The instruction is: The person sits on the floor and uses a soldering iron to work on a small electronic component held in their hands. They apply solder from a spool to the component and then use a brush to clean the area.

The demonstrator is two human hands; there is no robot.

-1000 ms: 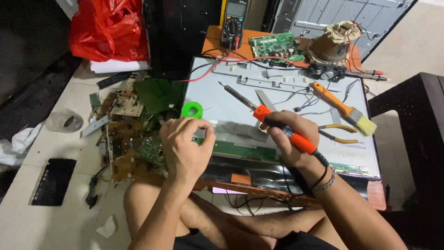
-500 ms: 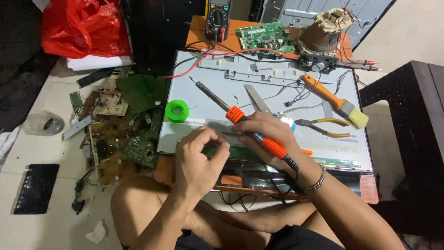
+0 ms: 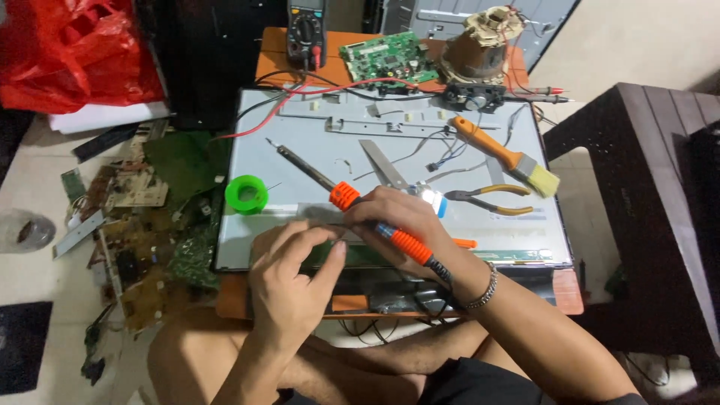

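My right hand (image 3: 401,225) grips an orange-handled soldering iron (image 3: 341,196) whose metal tip points up and left over a pale grey display panel (image 3: 300,161). My left hand (image 3: 289,281) rests at the panel's near edge, fingers pinched close to the right hand; what it pinches is too small to tell. Under both hands a narrow green circuit strip (image 3: 517,257) runs along the panel's front edge. A green solder spool (image 3: 247,194) lies on the panel left of the hands.
Scissors (image 3: 382,165), yellow-handled pliers (image 3: 487,200) and an orange-handled brush (image 3: 506,156) lie on the panel. A multimeter (image 3: 305,22), green circuit board (image 3: 386,52) and wound motor part (image 3: 480,37) sit behind. Loose boards (image 3: 142,225) litter the left floor; a dark table (image 3: 637,187) stands right.
The view has shifted slightly. My left hand has slid in closer to the right hand at the panel's front edge; the soldering iron stays gripped with its tip pointing up-left.
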